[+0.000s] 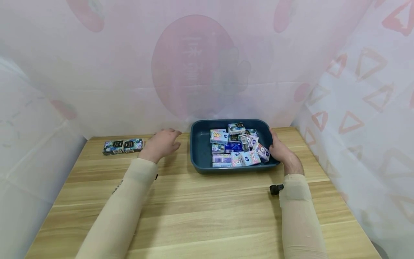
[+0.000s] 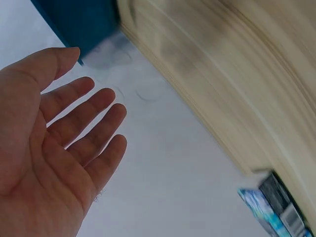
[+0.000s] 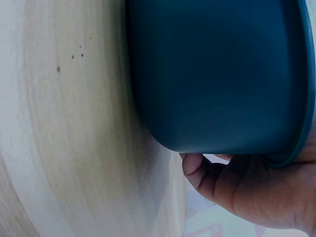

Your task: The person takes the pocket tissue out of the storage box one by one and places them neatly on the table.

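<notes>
At the right end of a dark blue plastic basin [image 1: 201, 153], my right hand [image 1: 282, 153] grips the rim. Its thumb lies over the edge, and its fingers [image 3: 192, 163] press on the outer wall in the right wrist view. The basin holds several small printed packs that look like pocket tissues [image 1: 251, 158], mostly heaped on its right side. My left hand [image 1: 162, 144] hovers left of the basin with fingers spread and nothing held. Two more floral packs [image 1: 133, 144] with black labels lie end to end just left of that hand.
The wood-grain table [image 1: 207, 208] has a white printed sheet [image 1: 129, 72] behind it and sheets along both sides. The basin stands near the table's back edge. A small black camera [image 1: 276, 189] sits at my right wrist.
</notes>
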`<state>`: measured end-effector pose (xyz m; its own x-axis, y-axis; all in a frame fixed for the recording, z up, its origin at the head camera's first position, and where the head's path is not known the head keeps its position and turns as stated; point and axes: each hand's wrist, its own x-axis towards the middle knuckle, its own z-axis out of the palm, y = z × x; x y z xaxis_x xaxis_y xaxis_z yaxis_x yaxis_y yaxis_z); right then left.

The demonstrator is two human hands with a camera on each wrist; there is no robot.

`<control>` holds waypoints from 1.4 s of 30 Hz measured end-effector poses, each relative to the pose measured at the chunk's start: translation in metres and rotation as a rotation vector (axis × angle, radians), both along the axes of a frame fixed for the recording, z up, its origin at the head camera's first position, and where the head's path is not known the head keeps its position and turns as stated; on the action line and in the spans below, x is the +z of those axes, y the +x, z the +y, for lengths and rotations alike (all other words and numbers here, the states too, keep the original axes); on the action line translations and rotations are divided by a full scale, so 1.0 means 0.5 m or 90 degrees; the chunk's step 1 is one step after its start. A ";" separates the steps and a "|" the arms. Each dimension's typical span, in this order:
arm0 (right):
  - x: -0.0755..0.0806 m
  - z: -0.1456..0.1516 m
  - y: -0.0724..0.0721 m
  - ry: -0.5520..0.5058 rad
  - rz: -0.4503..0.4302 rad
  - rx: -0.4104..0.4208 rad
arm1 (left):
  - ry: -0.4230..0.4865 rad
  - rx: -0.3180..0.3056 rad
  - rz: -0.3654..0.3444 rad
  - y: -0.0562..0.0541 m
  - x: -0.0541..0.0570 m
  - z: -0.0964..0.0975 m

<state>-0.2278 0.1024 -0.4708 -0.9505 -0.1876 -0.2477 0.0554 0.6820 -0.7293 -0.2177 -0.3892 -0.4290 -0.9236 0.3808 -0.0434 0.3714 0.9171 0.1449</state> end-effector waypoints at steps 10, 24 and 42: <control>-0.002 0.003 0.000 0.005 0.003 0.002 | 0.032 -0.018 0.039 -0.006 -0.006 0.088; 0.002 0.001 -0.003 0.010 0.007 0.003 | 0.030 -0.031 0.048 -0.006 -0.032 0.188; 0.002 0.003 0.001 0.006 0.001 0.003 | -0.008 -0.092 0.033 -0.006 -0.047 0.288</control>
